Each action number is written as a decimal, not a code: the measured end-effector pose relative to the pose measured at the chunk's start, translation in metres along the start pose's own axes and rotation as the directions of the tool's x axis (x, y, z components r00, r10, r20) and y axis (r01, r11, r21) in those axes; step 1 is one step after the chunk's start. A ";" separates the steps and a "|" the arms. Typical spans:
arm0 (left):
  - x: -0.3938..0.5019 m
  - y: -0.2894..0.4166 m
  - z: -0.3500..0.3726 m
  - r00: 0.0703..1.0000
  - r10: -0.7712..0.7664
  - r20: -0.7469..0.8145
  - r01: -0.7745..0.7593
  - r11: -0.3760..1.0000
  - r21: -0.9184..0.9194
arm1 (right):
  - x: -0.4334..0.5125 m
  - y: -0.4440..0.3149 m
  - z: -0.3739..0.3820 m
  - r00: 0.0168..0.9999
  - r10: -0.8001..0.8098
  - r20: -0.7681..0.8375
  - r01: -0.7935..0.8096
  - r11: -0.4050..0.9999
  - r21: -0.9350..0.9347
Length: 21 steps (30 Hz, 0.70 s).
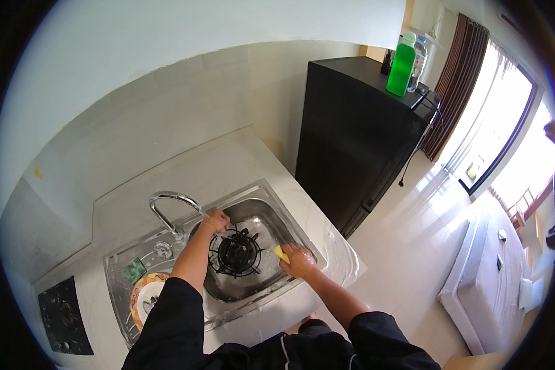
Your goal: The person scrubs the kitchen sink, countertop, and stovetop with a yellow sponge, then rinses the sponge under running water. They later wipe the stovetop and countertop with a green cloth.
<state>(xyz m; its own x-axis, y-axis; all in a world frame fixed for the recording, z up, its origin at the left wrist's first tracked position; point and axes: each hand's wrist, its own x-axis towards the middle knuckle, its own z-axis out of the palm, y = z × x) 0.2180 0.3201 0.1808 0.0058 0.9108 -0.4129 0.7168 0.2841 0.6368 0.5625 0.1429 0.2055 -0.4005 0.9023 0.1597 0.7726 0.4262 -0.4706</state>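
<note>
A stainless steel sink point(268, 212) is set in the pale counter before me, and in its basin lie black metal gas-stove grates point(237, 252). My left hand point(217, 221) is at the basin's back left, just below the spout of a chrome faucet point(173, 195), with its fingers curled near the grates; whether it grips anything is hidden. Over the right side of the basin, my right hand point(299, 260) holds a yellow sponge point(281, 254). Suds show on that hand.
Left on the drainboard are a green scouring pad point(135, 270) and a plate with an orange patterned rim point(136, 296), bearing a white dish. A black cooktop point(64, 317) lies farther left. Right of the counter stands a black refrigerator point(356, 138) with bottles on top.
</note>
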 end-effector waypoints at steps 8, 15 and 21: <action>-0.022 0.011 0.001 0.949 0.090 -0.303 -0.022 0.975 0.220 | -0.001 -0.002 -0.001 1.000 -0.003 -0.009 0.003 1.000 0.013; -0.047 0.017 0.000 0.887 0.137 -0.441 -0.005 0.958 0.286 | -0.001 0.002 0.000 0.999 -0.032 -0.010 0.032 0.999 0.000; -0.054 0.017 -0.002 0.965 0.033 -0.259 -0.032 0.999 0.010 | -0.002 0.003 0.000 1.000 -0.024 0.008 0.024 1.000 0.000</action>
<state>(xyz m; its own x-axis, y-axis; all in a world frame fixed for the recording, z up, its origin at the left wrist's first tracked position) 0.2287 0.2761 0.2151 -0.1515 0.9662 -0.2087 0.7230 0.2523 0.6431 0.5660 0.1423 0.2036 -0.4230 0.8912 0.1640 0.7628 0.4479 -0.4664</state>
